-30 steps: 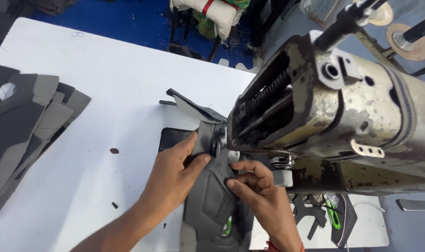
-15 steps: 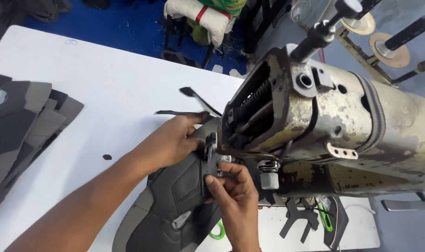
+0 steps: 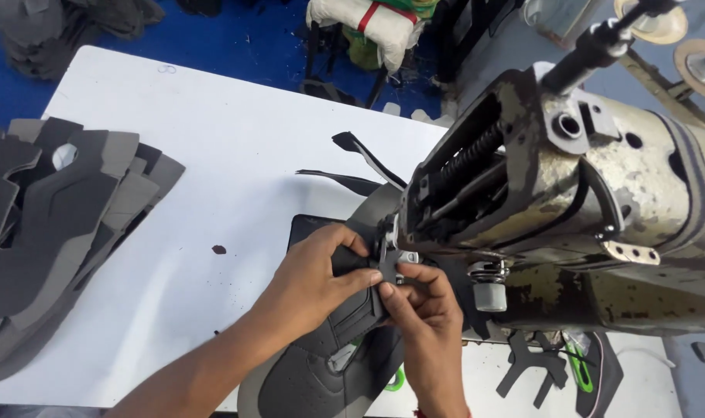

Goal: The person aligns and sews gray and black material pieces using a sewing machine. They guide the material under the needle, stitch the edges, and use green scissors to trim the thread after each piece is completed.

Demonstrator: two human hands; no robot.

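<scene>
- Left hand (image 3: 317, 279) laid palm-down on the grey upper (image 3: 329, 364), fingers curled over its top edge right by the needle area; pressing and pinching the piece.
- Right hand (image 3: 422, 310) closed narrow, fingertips pinching the same upper just under the presser foot (image 3: 389, 255), touching the left hand's fingertips.
- Upper lying at the near edge of the white table (image 3: 213, 155), running from the bottom of the frame up under the machine head; dark grey, stitched panels, small pale tag near its middle.
- Sewing machine (image 3: 569, 209) filling the right side: worn, paint-chipped metal, open end showing a spring and rods, knurled knob below.
- Stack of cut grey pieces (image 3: 50, 224) on the table's left side, well apart from both hands, fanned out flat.
- 2 thin dark strips (image 3: 352, 166) on the table just behind the machine's end.
- Small dark scrap (image 3: 219, 249) on the table between the stack and the hands.
- More dark cutouts with green trim (image 3: 577, 371) at lower right, under the machine arm.
- Blue floor (image 3: 236, 39) beyond the table; white wrapped bundle (image 3: 368, 23) at the top.
</scene>
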